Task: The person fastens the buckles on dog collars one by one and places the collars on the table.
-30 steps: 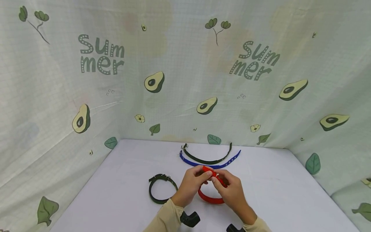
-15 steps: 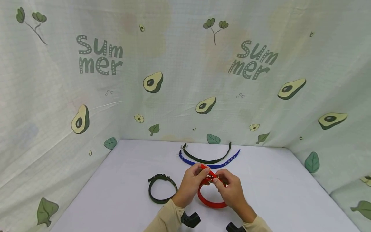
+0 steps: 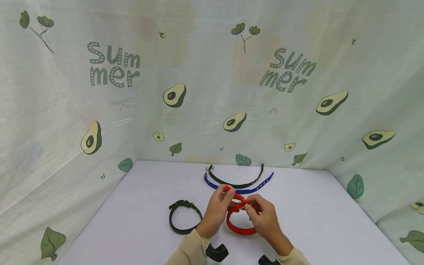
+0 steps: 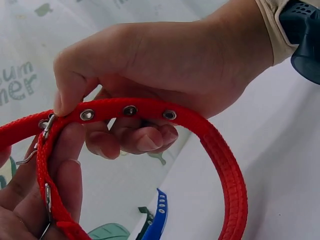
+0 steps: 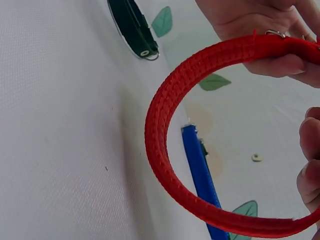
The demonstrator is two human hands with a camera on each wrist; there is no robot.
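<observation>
Both hands hold a red buckle collar (image 3: 241,230), bent into a loop above the table. My left hand (image 3: 215,210) pinches the strap's free end, up and left of the buckle. My right hand (image 3: 263,216) pinches the collar at the buckle with thumb and fingers. In the left wrist view, the strap with metal eyelets runs through the metal buckle (image 4: 49,125), beside the right hand's (image 4: 150,65) thumb tip. Left-hand fingers lie below the buckle there. In the right wrist view, the loop (image 5: 165,135) hangs between the left hand (image 5: 255,25) above and right fingertips (image 5: 311,150).
A dark green collar (image 3: 180,231), fastened in a ring, lies left of the hands. Behind them, a blue collar (image 3: 245,191) and another dark green collar (image 3: 236,186) lie unfastened in curves. A printed cloth (image 3: 205,73) hangs behind the white table (image 3: 318,213).
My left hand has shifted slightly left and up, with more of the red strap showing between the hands. My right hand stays nearly in place.
</observation>
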